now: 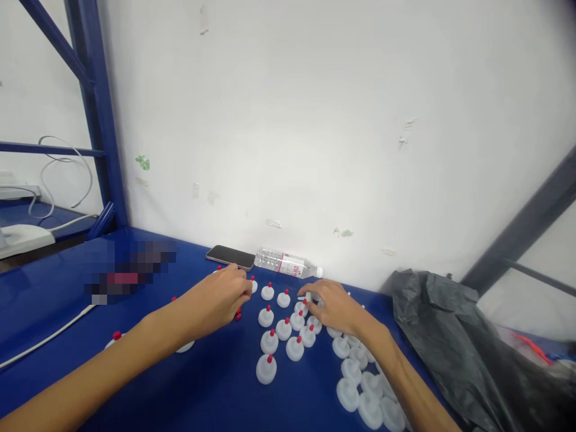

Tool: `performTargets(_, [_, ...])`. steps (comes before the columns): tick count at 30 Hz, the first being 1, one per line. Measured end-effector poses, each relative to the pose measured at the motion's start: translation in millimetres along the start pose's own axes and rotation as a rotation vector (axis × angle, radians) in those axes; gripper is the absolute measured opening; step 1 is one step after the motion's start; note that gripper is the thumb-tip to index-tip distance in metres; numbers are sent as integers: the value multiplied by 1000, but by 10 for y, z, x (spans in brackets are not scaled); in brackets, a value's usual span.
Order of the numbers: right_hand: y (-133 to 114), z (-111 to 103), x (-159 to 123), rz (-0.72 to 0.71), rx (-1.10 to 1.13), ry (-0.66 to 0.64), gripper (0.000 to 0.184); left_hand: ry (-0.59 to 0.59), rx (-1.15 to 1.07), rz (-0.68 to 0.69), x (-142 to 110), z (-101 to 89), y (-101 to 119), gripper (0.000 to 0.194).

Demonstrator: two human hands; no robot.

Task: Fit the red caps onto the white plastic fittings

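Note:
My left hand [226, 295] is closed, its fingertips pressed together and turned away from me, so anything between them is hidden. Beside it are a white nozzle lid with a red tip [253, 284] and a few loose red caps [238, 314]. My right hand [330, 304] bends over the lids, with thumb and forefinger around a white nozzle lid [308, 297]. Between my hands stand several red-tipped white nozzle lids [269, 342] in loose rows. Under and beside my right forearm lie several white nozzle lids without red tips [351, 372].
A phone [230, 257] and a clear water bottle [288, 264] lie along the wall. A black plastic bag [443, 336] covers the right side of the blue table [216, 390]. At left are a white cable [49, 336], a blurred-out item and a blue metal post [102, 108].

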State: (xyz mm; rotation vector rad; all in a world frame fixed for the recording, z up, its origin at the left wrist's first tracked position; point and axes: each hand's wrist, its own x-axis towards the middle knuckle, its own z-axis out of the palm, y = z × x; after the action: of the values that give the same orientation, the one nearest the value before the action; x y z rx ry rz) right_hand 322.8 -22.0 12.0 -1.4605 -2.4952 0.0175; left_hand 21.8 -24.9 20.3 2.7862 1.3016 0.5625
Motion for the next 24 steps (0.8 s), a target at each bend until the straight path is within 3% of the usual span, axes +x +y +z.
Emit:
performTargets(2, [-19,17,21,4,-6,1,27,-121,30,-19,-28,-82,-14,21])
performTargets(4, [-37,19,29,8,-9,14,24,-164,53,-28,-49,-79,-17,14])
performTargets(9, [-63,-51,-21,17,-3,70,19,-166,29,-13,-72,84,-32,12])
performTargets(16, [-143,-88,-287,-33,31,270,18,-156,37,19,-79,285,-205,22])
performTargets(20, [-212,-71,-424,-69,19,348,20,-159,46,11,-65,283,-180,16])
performTargets(24, [-274,-27,-457,-93,17,429,26,-99,51,-33,-35,174,-9,9])
